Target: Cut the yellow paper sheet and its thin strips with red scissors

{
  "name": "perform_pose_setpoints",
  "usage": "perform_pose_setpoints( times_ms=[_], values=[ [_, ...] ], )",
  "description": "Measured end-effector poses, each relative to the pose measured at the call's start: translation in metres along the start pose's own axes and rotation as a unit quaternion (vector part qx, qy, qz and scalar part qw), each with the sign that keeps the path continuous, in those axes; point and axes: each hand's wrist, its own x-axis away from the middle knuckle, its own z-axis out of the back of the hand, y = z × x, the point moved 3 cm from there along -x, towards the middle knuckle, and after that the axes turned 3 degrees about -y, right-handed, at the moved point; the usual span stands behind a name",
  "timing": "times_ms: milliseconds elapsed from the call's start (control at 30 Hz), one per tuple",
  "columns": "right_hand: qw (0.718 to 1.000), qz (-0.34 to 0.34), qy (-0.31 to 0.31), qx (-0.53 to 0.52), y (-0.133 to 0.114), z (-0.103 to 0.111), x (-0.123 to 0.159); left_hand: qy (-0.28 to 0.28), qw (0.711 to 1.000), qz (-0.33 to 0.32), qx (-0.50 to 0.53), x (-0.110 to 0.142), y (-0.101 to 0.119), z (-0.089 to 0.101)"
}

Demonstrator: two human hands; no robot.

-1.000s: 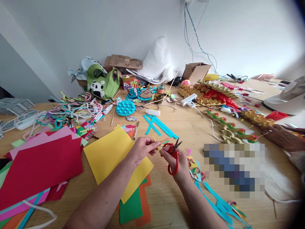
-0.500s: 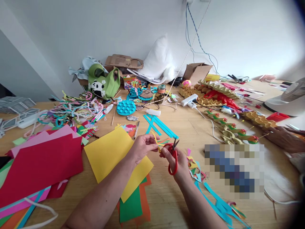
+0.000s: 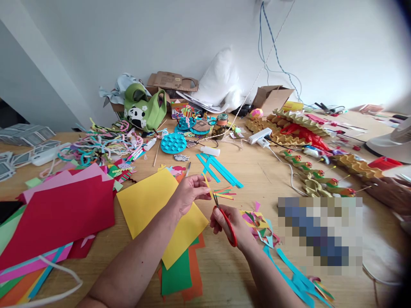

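Note:
Between the fingertips of my left hand (image 3: 192, 193), a narrow yellow paper strip (image 3: 206, 179) stands upright, pinched. My right hand (image 3: 230, 220) is closed round the red handles of a pair of scissors (image 3: 231, 234); their blades point up at the strip's lower end. Just behind the blades lie several thin coloured paper strips (image 3: 226, 191) in green, orange and yellow. Under my left forearm is a large yellow sheet (image 3: 150, 201), with a green sheet (image 3: 176, 273) and orange paper partly beneath it. Wider blue strips (image 3: 221, 169) lie crossed farther back.
Red and pink sheets (image 3: 73, 205) are stacked at left, near a heap of pipe cleaners (image 3: 99, 143). Paper scraps (image 3: 266, 231) and blue strips (image 3: 298, 282) lie at right. A power strip (image 3: 259, 136) with a white cable stands behind. Another person's hand (image 3: 390, 194) rests at far right.
The scissors have turned in my right hand, from pointing up and right to pointing at the yellow strip. My left hand still pinches the strip. The view has shifted slightly.

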Motion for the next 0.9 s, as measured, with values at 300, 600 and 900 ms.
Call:
perform_pose_setpoints(
  times_ms=[300,600,900],
  values=[
    [1.0,-0.01,-0.001,-0.001,0.0065,0.0004,0.0005,0.0,1.0,0.012,0.0,0.0002,-0.0018,-0.0017],
    [1.0,-0.02,0.003,0.0,0.008,0.0003,0.0002,0.005,1.0,0.01,0.005,0.0003,-0.0024,-0.0016],
    [0.999,-0.045,0.014,0.004,0.0068,0.0003,-0.0004,0.001,1.0,0.011,0.009,0.0004,-0.0024,-0.0025]
  ],
)
